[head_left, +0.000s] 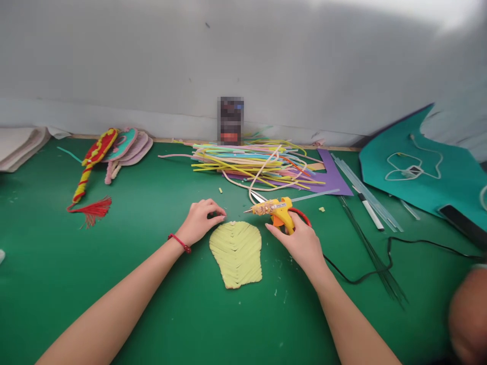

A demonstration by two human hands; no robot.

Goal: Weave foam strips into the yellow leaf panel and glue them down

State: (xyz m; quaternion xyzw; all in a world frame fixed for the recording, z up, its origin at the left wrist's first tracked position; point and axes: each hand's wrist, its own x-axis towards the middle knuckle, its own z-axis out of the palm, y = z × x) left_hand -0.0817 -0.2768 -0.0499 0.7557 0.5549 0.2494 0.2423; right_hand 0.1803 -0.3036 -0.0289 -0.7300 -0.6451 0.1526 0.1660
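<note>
OK so there's a yellow-green leaf-shaped piece [236, 253] lying flat on the green table [152, 314], and I'm using it as my landmark for everything here. The left hand [200, 220], with a red bracelet [179, 243] on the wrist, is hovering or resting right by the piece's far left corner. Its thumb and index finger are curling toward each other with the tips nearly meeting, but I honestly can't tell if they're pinching anything or touching the piece. The right hand [304, 248] is sitting to the right of the piece, and its fingers are wrapping around the handle of a yellow glue gun [283, 209]. The nozzle is pointing left, just beyond the piece's far edge, and a clear stick is poking out behind the gun. Scissors [303, 215] with a red handle are lying partly hidden behind the gun, beyond the piece and a bit right. Farther beyond it, a messy heap of pastel stems [243, 165] is spreading partly over a purple sheet [335, 175]. Right of the piece, a marker [371, 210] is lying beside clear sticks [365, 190], with thin dark wires [371, 248] running closer in and a black cord [353, 281] snaking across them. Off to its far left, 1 red-and-yellow fan shape [101, 147] is lying with a red tassel [91, 210] spreading out below its handle.
</note>
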